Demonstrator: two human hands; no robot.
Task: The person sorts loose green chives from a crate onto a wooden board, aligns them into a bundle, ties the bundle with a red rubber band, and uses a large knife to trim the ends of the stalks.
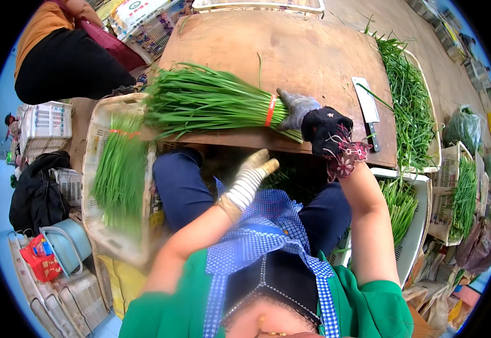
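A bundle of long green leafy stalks, like garlic chives (211, 99), lies across the wooden board (309, 46), with an orange-red band (271, 110) near its right end. My right hand (298, 110), in a grey glove, grips the bundle's end just right of the band. In a striped white and tan glove, my left hand (252, 177) is off the board's near edge, fingers apart and holding nothing. A cleaver (366, 101) with a black handle lies at the board's right side, a loose green leaf across its blade. Another banded bundle (120, 177) rests in the left crate.
The white plastic crate (91, 169) stands left of my knees. Right of the board, one crate holds loose greens (410, 101); below it a white crate (414, 241) holds more stalks. Another person (72, 63) is bent over at upper left. A crate (258, 5) stands beyond the board.
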